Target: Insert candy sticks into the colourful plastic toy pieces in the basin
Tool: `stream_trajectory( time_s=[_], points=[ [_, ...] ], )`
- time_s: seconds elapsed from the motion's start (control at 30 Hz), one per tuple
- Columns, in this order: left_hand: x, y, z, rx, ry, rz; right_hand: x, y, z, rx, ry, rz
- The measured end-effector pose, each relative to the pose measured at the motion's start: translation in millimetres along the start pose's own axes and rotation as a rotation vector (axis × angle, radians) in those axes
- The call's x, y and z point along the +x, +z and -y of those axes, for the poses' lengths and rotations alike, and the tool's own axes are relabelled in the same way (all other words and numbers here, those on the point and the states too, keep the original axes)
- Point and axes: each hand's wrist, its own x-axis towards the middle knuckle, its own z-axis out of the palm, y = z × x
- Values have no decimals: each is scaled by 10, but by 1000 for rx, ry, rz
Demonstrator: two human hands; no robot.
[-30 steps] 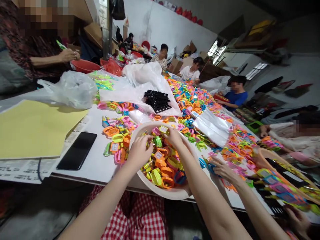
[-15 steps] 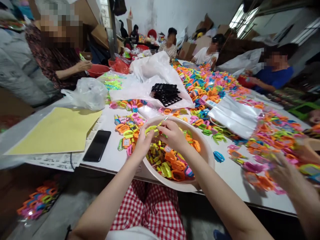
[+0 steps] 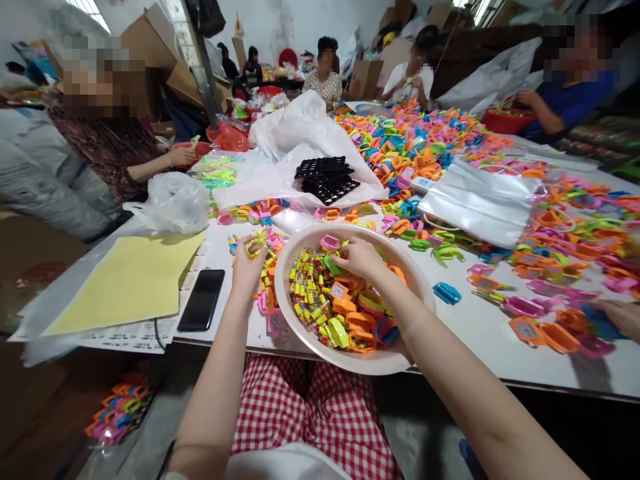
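At the near edge, red-and-white checked trousers (image 3: 320, 417) show below a white table (image 3: 465, 353). On the table's near edge sits a round, off-white plastic basin (image 3: 350, 363). In its left part lie small clear tubes with yellow ends (image 3: 306, 288); in its right part, orange plastic loop-shaped pieces (image 3: 345, 305) lie among other colours.

The right hand (image 3: 363, 259) reaches into the basin's far side, fingertips bent down at a green plastic piece (image 3: 331, 265); whether they grip it, I cannot tell. The left hand (image 3: 247, 265) is just left of the basin, well apart from the right, with thumb and fingers closed on a yellow-green plastic loop (image 3: 255, 248) at a multicoloured heap of pieces.

Left of that hand lies a black rectangular phone (image 3: 201, 300), and beyond it a flat yellow sheet (image 3: 130, 283). At the right edge, a co-worker's hand (image 3: 623, 317) is partly in view near scattered pieces.

Farther off, black gridded plastic trays (image 3: 327, 181) lie on a crumpled white plastic sheet (image 3: 287, 127), with a shiny white flat pouch (image 3: 480, 203) to the right. Beyond spreads a large mixed pile of bright plastic pieces (image 3: 400, 143). At far right a person in blue (image 3: 573, 107) holds a red bowl (image 3: 507, 121).
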Motion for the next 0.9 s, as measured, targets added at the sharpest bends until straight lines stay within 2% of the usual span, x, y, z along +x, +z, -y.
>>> stream_trajectory(
  time_s=[0.1,0.17,0.3,0.37,0.43,0.53,0.6,0.7,0.8,0.9],
  points=[
    [226,-18,155,244,25,206,2,-15,116,-15,-68,62],
    [263,6,178,355,79,270,14,-15,157,-13,-118,80],
    [69,127,28,341,209,228,44,5,98,79,-131,96],
    [-95,213,-78,260,261,286,52,-1,37,159,-155,74],
    [-238,293,-170,192,293,354,47,-28,-3,274,-244,6],
    [-355,369,-281,27,186,379,6,-95,27,475,-448,-93],
    [-380,396,-345,-130,8,419,-43,-140,108,553,-558,-130],
    [-396,430,-407,-305,-218,552,-128,-188,265,568,-653,-155],
    [-423,460,-407,-428,-232,625,-201,-214,370,640,-671,-139],
    [-461,459,-379,-553,-188,586,-244,-230,394,867,-560,-105]
  ],
)
